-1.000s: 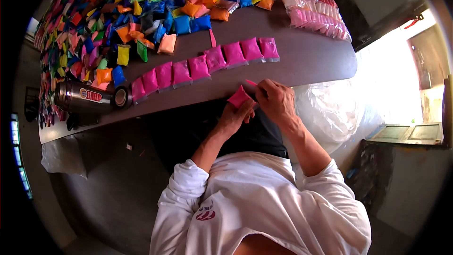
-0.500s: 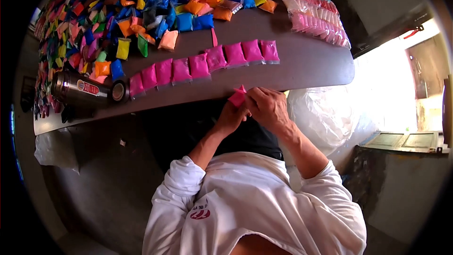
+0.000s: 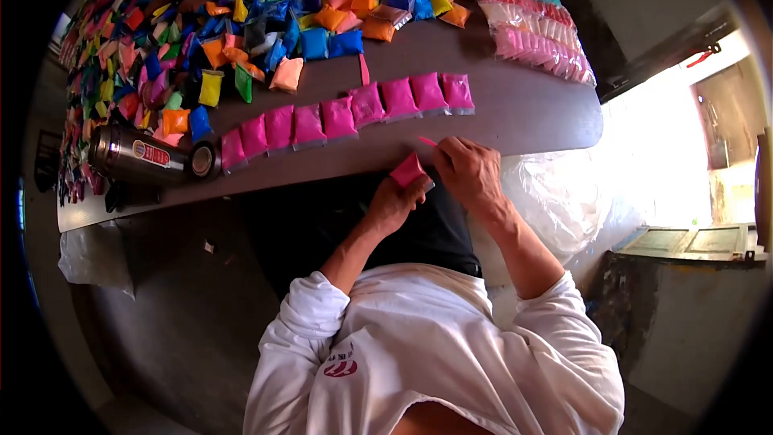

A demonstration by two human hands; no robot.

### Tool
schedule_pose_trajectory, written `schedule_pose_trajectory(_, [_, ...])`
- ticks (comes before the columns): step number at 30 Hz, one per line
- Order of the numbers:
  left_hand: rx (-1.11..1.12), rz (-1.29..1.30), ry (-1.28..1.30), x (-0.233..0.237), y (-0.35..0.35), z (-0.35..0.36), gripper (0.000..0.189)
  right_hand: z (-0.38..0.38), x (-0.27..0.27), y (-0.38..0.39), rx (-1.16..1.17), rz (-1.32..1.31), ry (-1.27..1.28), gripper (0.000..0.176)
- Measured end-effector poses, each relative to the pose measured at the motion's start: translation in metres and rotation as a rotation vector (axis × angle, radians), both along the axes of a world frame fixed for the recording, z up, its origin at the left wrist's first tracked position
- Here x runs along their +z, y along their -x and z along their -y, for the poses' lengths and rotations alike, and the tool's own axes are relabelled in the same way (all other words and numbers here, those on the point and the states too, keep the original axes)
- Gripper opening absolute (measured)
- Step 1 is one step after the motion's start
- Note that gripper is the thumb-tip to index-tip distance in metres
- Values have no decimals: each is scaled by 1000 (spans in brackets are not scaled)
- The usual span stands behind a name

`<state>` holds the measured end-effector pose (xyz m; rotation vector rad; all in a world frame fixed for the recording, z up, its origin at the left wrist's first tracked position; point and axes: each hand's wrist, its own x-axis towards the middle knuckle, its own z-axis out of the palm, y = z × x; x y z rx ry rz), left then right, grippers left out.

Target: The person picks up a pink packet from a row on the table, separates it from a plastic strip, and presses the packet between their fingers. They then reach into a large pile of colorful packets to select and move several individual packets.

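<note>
Below the table's near edge, at frame centre, your left hand point(image 3: 393, 203) has its fingers curled round 1 pink packet point(image 3: 407, 169), held over your lap and off the table point(image 3: 515, 113). Your right hand point(image 3: 469, 173) is closed to a pinch on a thin pink strip point(image 3: 427, 142) just above the packet. That pinch looks slight. If the strip slips, or you tug it hard, the packet could probably drop to the floor, or split and spill.

Counted: 9 pink packets in the row point(image 3: 338, 117) across mid frame and 1 more in hand. You have 2 strips, counting the loose strip point(image 3: 364, 68) above the row, and 1 steel flask point(image 3: 141, 157) on its side at left. The mixed-colour heap point(image 3: 201, 24) at upper left is too many to count.
</note>
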<state>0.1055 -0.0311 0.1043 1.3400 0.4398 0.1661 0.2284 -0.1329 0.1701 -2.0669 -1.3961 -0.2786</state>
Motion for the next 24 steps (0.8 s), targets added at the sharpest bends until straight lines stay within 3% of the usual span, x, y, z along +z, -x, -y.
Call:
schedule_pose_trajectory(2, [5,-10,-36,-3,1,-3,29,-2,8,6,55,17,-123,6])
schedule_pose_trajectory(5, [-27,84,-176,-13,2,-2,38,1,-6,10,164,15,-2,6])
schedule_pose_trajectory(10, [-25,-80,-233,-10,1,-2,35,2,-1,9,55,-14,-16,7])
schedule_pose_trajectory(13, [66,62,-271,4,3,1,37,3,-3,17,58,-58,-80,6])
schedule_pose_trajectory(15, [31,-5,-239,-5,2,0,35,3,-9,14,102,-53,-10,4])
schedule_pose_trajectory(17, [0,-59,-215,-11,-2,-1,33,-5,-17,2,109,-7,-155,12])
schedule_pose_trajectory(21, [-2,-44,-137,-8,-1,-2,29,1,-11,-1,-13,-31,-103,9])
schedule_pose_trajectory(24, [-10,-31,-24,-5,0,2,28,2,-7,14,108,-20,-162,6])
